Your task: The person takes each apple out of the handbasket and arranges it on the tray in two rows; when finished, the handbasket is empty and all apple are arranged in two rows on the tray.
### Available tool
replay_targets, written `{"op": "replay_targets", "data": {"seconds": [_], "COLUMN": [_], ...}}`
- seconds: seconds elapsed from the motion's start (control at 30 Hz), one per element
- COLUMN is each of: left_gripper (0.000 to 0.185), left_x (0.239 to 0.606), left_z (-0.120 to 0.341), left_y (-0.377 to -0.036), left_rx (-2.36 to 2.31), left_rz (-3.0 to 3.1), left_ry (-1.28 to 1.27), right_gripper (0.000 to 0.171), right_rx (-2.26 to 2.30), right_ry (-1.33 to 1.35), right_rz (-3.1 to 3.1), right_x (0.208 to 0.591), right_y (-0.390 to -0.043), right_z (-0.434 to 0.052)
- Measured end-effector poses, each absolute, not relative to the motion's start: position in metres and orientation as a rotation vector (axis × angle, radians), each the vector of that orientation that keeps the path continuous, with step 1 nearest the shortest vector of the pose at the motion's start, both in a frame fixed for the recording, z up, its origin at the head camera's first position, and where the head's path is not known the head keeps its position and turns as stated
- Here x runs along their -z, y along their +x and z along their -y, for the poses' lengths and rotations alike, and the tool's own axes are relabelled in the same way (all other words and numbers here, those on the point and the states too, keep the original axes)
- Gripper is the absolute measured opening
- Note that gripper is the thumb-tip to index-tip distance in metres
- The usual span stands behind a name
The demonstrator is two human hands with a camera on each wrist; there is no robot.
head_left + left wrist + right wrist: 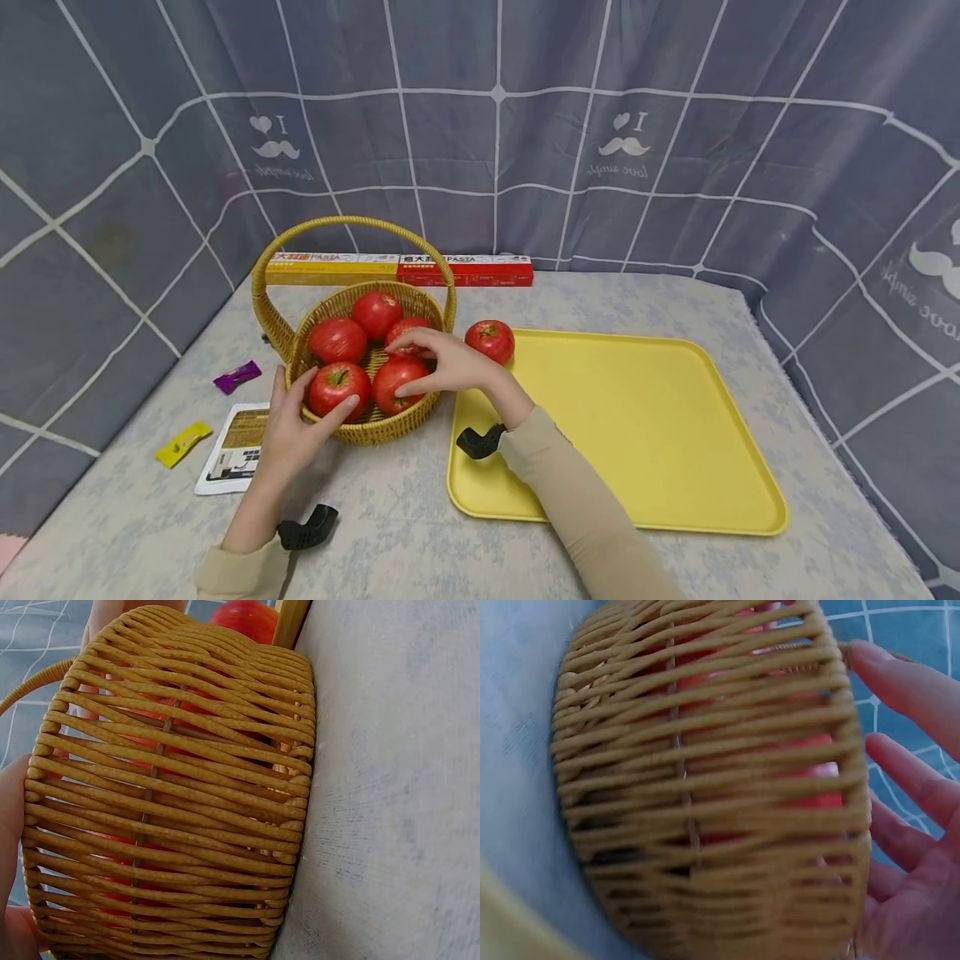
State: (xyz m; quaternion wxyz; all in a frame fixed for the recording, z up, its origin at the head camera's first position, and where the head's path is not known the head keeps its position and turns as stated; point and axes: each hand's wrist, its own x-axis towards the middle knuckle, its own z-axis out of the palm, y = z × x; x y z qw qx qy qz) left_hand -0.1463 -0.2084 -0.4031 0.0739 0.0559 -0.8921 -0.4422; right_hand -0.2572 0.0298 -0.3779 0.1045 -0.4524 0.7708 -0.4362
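While the left hand (288, 429) rests against the near-left wall of the wicker basket (378, 427), fingers spread and thumb up by the rim, the right hand (450, 365) reaches over the basket's right edge with fingers extended, fingertips touching the front-right tomato (395, 382). Neither hand grips anything. Five tomatoes sit in the basket; a sixth tomato (491, 340) lies just outside it, at the far-left corner of the yellow tray (660, 433). The basket stands on the cloth-covered surface (390, 533), touching the tray's left side. Two pasta boxes (401, 269) lie behind it, a leaflet (232, 446) and small wrappers to its left.
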Motion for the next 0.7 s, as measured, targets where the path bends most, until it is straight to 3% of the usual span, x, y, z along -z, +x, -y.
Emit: {"op": "replay_targets", "data": {"seconds": [0.27,0.7], "left_gripper": [0.087,0.087], "left_x": [0.402,0.401], "left_z": [0.209,0.21], "left_y": [-0.145,-0.144], "left_rx": [1.323,1.311], "left_rz": [2.687,2.693], "left_ry": [0.163,0.178], "right_gripper": [0.053,0.054], "right_rx": [0.938,1.006], "right_ry": [-1.352,-1.376], "right_rz": [-2.406,-2.352], "right_x": [0.373,0.373], "right_y": [-0.255,-0.254], "right_z": [-0.017,-0.015]}}
